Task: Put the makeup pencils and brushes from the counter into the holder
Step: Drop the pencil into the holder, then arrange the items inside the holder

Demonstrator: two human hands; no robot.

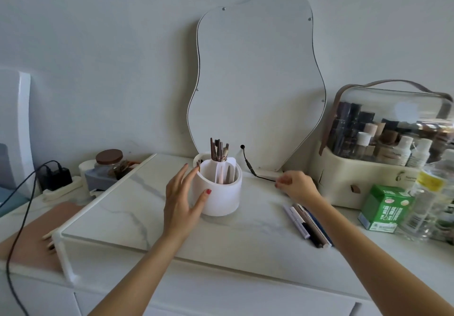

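While left hand (183,199) touches smooth white cylindrical holder (217,192), pencils (308,224) lie flat

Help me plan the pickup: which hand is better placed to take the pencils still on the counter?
Right hand: the pencils lie just beside its wrist. The left hand rests on the holder.

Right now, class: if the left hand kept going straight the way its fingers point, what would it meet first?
The left hand already brushes the white holder. Its fingers point up along the holder's left side, so past that they would probably reach the mirror; depth is unclear.
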